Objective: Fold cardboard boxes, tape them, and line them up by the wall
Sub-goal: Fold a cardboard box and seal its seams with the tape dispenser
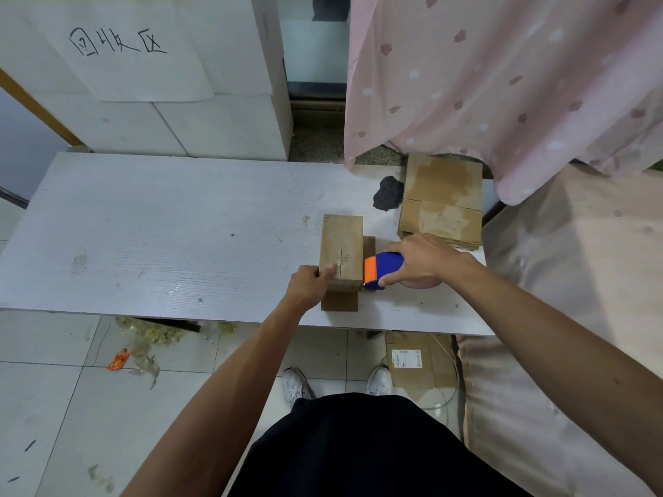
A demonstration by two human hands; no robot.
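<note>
A small folded cardboard box (342, 251) stands on the white table (161, 231), its lower flaps spread flat at the near and right sides. My left hand (311, 283) grips its near left corner, thumb on the top face. My right hand (423, 261) holds a blue and orange tape dispenser (381, 269) against the box's right side near the top edge. A stack of flat cardboard blanks (442, 202) lies at the table's far right.
A dark grey patch (387, 193) marks the table beside the stack. Behind stand white boxes (172, 84) with a handwritten sheet, and a pink curtain (502, 84) hangs at the right. Scraps and a flat carton (412, 364) lie on the tiled floor under the table.
</note>
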